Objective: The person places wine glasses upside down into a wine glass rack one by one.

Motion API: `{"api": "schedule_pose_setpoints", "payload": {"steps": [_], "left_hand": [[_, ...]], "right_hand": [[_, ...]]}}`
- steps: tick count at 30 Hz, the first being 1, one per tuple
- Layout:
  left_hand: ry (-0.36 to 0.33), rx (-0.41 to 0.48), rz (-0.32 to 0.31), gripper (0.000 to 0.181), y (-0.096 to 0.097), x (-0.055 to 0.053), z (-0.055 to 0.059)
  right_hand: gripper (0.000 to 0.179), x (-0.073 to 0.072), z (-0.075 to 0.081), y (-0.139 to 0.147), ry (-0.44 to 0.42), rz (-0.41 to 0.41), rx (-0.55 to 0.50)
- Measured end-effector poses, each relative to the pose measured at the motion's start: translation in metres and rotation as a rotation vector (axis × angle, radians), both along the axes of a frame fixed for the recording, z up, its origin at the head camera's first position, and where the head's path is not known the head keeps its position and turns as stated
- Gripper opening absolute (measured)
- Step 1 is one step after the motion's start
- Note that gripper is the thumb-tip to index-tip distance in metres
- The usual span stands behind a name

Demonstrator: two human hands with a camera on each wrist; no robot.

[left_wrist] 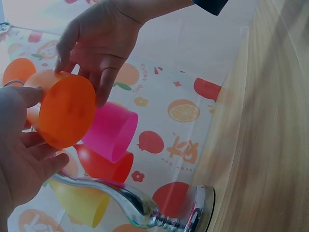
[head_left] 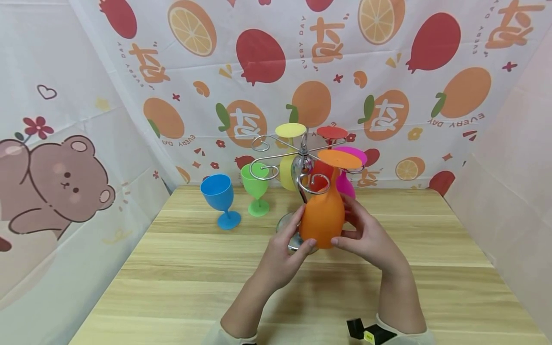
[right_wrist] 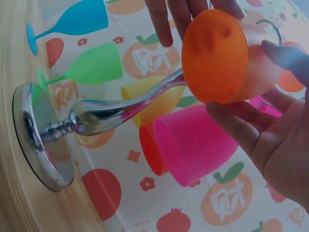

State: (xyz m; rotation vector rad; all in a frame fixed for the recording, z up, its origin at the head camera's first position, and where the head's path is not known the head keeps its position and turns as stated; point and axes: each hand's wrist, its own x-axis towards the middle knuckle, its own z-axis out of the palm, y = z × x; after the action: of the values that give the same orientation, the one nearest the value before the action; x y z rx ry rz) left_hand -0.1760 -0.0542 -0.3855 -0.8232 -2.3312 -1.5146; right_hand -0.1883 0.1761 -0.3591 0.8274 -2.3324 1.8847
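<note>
Both hands hold an orange plastic goblet [head_left: 323, 218] upside down at the front of a chrome goblet rack [head_left: 304, 165]. My left hand [head_left: 282, 256] grips the bowl from the left, with its thumb near the rim. From the other side, my right hand [head_left: 368, 235] holds the same bowl between thumb and fingers. The goblet's round foot [head_left: 340, 159] is up at the rack's wire loops, and its open mouth faces down. Yellow [left_wrist: 82, 200], red [left_wrist: 106, 164] and magenta [right_wrist: 195, 142] goblets hang inverted from the rack behind it.
A blue goblet [head_left: 217, 194] and a green goblet [head_left: 255, 182] stand upright on the wooden table [head_left: 181, 287], left of the rack. The rack's round chrome base [right_wrist: 43, 140] rests on the table. A fruit-patterned cloth [head_left: 267, 91] hangs behind, with more cloth at both sides.
</note>
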Motion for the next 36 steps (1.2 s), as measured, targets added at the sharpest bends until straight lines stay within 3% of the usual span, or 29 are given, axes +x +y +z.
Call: {"api": "schedule_pose_setpoints", "payload": {"steps": [16,36], "left_hand": [[-0.097,0.035,-0.002,0.073,0.0008,-0.0028,0.0009],[-0.120,0.051,0.015,0.078,-0.0024,-0.0059,0.0005]], "right_hand": [[0.082,-0.0040,-0.0017,-0.0031,-0.036,-0.050,-0.001],[0.075,-0.0031,-0.0029,-0.0062,0.010,-0.124,-0.001]]}}
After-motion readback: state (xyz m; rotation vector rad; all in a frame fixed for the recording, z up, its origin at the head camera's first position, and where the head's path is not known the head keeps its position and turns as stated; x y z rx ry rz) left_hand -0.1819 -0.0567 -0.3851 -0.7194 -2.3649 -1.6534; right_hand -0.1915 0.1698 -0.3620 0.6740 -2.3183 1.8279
